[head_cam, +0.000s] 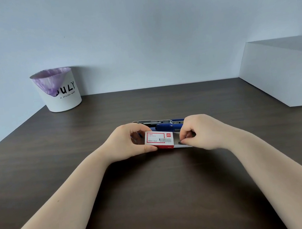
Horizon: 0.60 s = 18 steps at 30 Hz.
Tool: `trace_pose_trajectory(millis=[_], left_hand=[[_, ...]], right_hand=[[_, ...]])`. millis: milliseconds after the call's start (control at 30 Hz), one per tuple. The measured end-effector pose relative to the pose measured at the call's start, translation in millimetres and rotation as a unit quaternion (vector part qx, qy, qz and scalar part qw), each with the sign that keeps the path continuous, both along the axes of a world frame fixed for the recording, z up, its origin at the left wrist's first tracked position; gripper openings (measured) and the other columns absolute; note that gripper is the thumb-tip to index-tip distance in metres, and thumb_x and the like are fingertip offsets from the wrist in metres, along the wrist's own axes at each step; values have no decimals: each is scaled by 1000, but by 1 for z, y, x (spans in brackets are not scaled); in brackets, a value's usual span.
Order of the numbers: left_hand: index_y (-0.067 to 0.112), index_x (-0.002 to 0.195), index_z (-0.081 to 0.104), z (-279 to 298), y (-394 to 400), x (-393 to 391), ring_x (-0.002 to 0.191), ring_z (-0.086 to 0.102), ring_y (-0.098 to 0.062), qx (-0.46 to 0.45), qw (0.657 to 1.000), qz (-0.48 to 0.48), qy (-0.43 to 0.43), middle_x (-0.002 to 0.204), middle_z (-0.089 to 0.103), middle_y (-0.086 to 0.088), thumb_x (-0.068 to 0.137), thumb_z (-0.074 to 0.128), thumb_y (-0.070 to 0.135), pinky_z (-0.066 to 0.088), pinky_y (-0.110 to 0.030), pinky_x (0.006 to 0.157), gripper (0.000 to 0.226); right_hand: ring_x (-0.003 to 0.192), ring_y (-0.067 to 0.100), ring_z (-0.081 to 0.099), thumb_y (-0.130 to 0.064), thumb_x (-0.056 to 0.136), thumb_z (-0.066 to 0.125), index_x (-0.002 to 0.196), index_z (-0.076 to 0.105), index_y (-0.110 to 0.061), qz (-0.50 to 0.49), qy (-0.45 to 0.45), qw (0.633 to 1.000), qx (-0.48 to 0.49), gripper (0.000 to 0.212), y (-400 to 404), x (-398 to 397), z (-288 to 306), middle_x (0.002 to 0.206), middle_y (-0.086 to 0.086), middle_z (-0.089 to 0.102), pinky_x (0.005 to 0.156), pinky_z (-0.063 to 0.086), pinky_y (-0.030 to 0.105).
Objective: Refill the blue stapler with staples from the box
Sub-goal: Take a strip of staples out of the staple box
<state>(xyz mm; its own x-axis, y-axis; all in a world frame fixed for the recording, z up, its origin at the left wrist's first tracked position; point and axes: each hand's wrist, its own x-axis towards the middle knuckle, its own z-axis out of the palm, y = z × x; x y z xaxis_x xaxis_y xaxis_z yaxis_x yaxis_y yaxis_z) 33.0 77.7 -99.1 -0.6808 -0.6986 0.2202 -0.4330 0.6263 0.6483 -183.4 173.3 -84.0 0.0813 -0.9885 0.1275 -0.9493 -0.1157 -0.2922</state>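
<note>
- While your left hand [129, 143] clamps the red-and-white staple box [159, 139] by its left end, thumb on the near edge and fingers curled over the far one, the sleeve is kept from sliding along with the tray.
- Your right hand [200, 131] is pinched shut on the end of the pale inner tray [182, 145], which shows just past the sleeve's right end; my judgement is that you are drawing it out to the right to reach the staples.
- Whether any staples are already between those fingertips I cannot tell; a small dark mark sits at the pinch, too small to read.
- You hold the box low over the dark table [157, 200], at its middle; whether it touches the surface is unclear.
- Its long axis runs left to right across your view, printed face up and tipped toward you, with the open end pointing right.
- Just behind the box lies the blue stapler [164, 125], partly hidden by both hands. It too lies left to right, parallel to the box, and its metal staple channel looks exposed along the far side, so it seems ready for loading.
- Keeping the stapler that near makes the carry from tray to channel short.
- A white bin [63, 99] with a purple liner stands well apart at the far left.
</note>
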Motion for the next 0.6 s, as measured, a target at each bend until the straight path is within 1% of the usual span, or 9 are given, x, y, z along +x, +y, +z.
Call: trace_pose_trajectory(millis=[67, 133, 200, 267, 333, 433, 500, 567, 600], left_hand=[[29, 98, 67, 0, 0, 0, 73, 60, 12, 1, 1000, 1, 3, 88, 64, 23, 64, 84, 31, 45, -3, 66, 38], [27, 98, 67, 0, 0, 0, 70, 60, 11, 4, 1000, 2, 6, 86, 65, 22, 64, 84, 30, 45, -4, 64, 38], [27, 98, 67, -1, 0, 0, 69, 60, 12, 7, 1000, 0, 6, 86, 65, 22, 64, 84, 28, 44, -3, 63, 38], [29, 97, 66, -1, 0, 0, 74, 60, 13, 6, 1000, 0, 6, 87, 64, 23, 64, 84, 29, 44, -2, 66, 37], [33, 95, 65, -1, -2, 0, 83, 60, 10, -1, 1000, 1, 3, 91, 65, 21, 63, 84, 31, 44, -2, 70, 37], [40, 91, 62, -1, -4, -1, 94, 57, 3, -19, 1000, 1, -5, 97, 66, 15, 63, 83, 35, 44, -4, 75, 36], [42, 90, 62, -2, -3, -1, 94, 56, 4, -23, 1000, 1, -6, 97, 66, 16, 62, 83, 36, 44, -4, 74, 36], [39, 93, 63, -2, -3, 0, 91, 57, 5, -21, 1000, 3, -8, 95, 65, 17, 62, 83, 36, 43, -3, 73, 37], [37, 95, 64, -2, -3, 0, 91, 58, 6, -18, 1000, 4, -8, 95, 65, 18, 62, 83, 36, 44, -3, 72, 38]], right_hand=[[74, 12, 56, -19, 85, 59, 80, 72, -15, 5, 6, 1000, -12, 14, 0, 2, -1, 78, -7, 56, 71, 46, 25], [77, 17, 56, -16, 85, 58, 79, 69, -13, -2, -14, 999, -50, 12, -3, 4, -2, 83, -2, 56, 71, 45, 30], [77, 16, 55, -16, 86, 58, 80, 66, -14, -28, -57, 993, -101, 10, -5, 4, -1, 83, -2, 55, 71, 45, 30], [75, 12, 52, -17, 88, 56, 80, 61, -17, -61, -82, 988, -119, 10, -5, 0, 2, 82, -8, 51, 72, 46, 31], [76, 14, 52, -17, 90, 52, 80, 56, -19, -90, -80, 989, -90, 11, -3, -4, 3, 84, -6, 54, 73, 48, 35], [80, 26, 58, -19, 92, 46, 84, 53, -15, -132, -66, 989, -33, 11, -2, -8, 3, 92, 5, 62, 74, 51, 42], [73, 27, 65, -18, 93, 41, 88, 52, -13, -151, -93, 984, -3, 13, -2, -7, 3, 87, 9, 64, 72, 55, 44], [63, 25, 69, -16, 94, 35, 92, 50, -12, -167, -144, 975, 17, 16, -1, -5, 5, 84, 10, 65, 70, 57, 42], [62, 24, 69, -15, 94, 33, 93, 50, -11, -172, -172, 970, 21, 17, 0, -4, 5, 83, 10, 66, 69, 58, 40]])
